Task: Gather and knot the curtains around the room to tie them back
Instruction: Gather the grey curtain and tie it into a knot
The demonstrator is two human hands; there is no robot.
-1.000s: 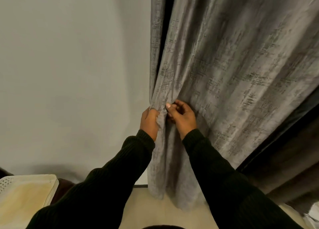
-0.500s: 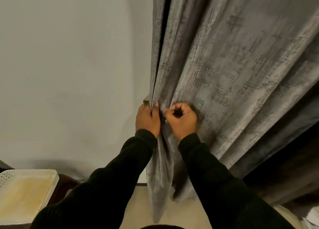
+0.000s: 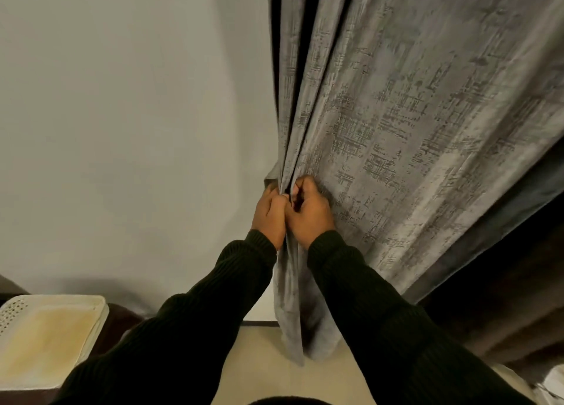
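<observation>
The room is dim, lit in a soft warm tone with no lamp in view. The wall (image 3: 122, 130) shows even grey light, darkening to a shadow along its foot. The curtain (image 3: 427, 130) has a faint sheen, deep black in its folds. Wide-angle bending bows the edges; fine detail is slightly soft.

One head-worn view, looking forward and down.
We're right up close to the curtain (image 3: 396, 136), which fills the right side; bare wall (image 3: 122, 114) left of it, floor (image 3: 262, 359) below it.
</observation>
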